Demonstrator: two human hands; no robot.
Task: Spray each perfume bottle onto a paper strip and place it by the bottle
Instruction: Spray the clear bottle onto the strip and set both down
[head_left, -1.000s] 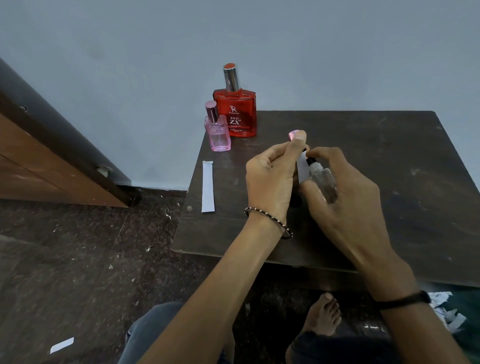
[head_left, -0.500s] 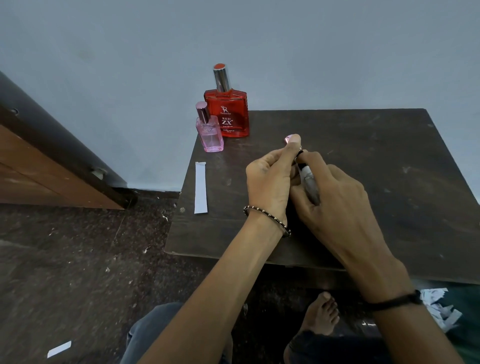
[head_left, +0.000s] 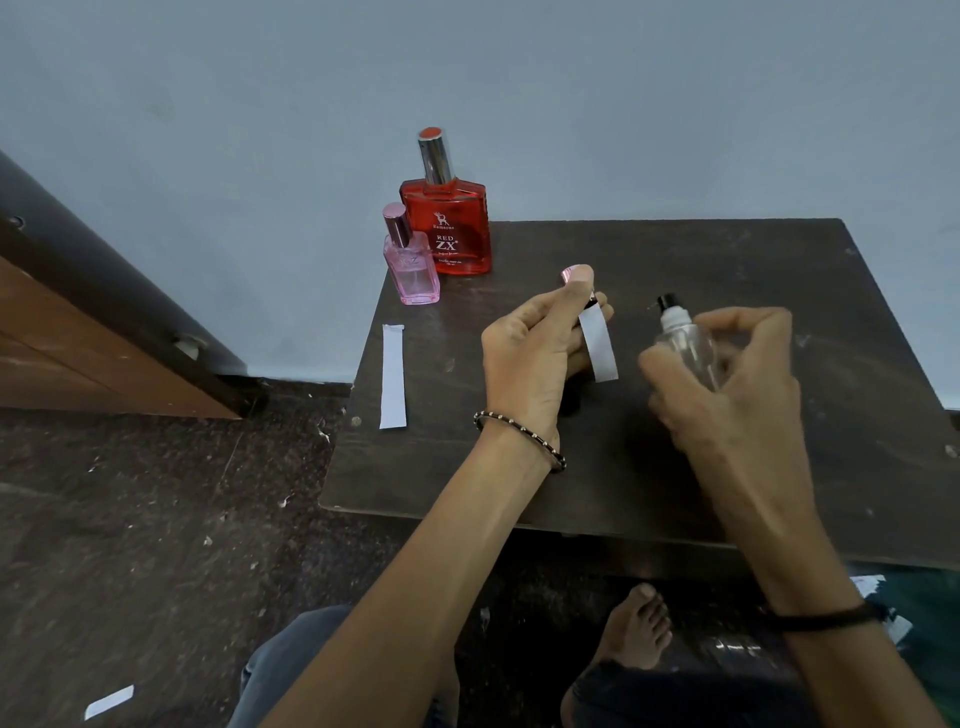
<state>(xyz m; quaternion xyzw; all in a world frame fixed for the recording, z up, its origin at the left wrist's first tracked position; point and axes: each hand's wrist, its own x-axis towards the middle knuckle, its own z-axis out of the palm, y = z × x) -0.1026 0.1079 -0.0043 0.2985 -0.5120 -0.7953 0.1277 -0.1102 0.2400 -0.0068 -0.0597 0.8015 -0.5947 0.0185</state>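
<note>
My left hand pinches a white paper strip that hangs down from my fingers; a pink cap shows at my thumb tip. My right hand grips a small clear spray bottle with a black-and-white nozzle, held a little to the right of the strip. A large red perfume bottle and a small pink perfume bottle stand at the dark table's back left corner. Another white strip lies flat in front of the pink bottle.
The table stands against a pale blue wall. A wooden furniture piece is at the left. Paper scraps lie on the dark floor, one strip at lower left and several at right. My bare foot is under the table edge.
My hands were pressed together around the bottle and strip; now they have moved apart, the right hand carrying the clear bottle to the right and the strip hanging free from the left.
</note>
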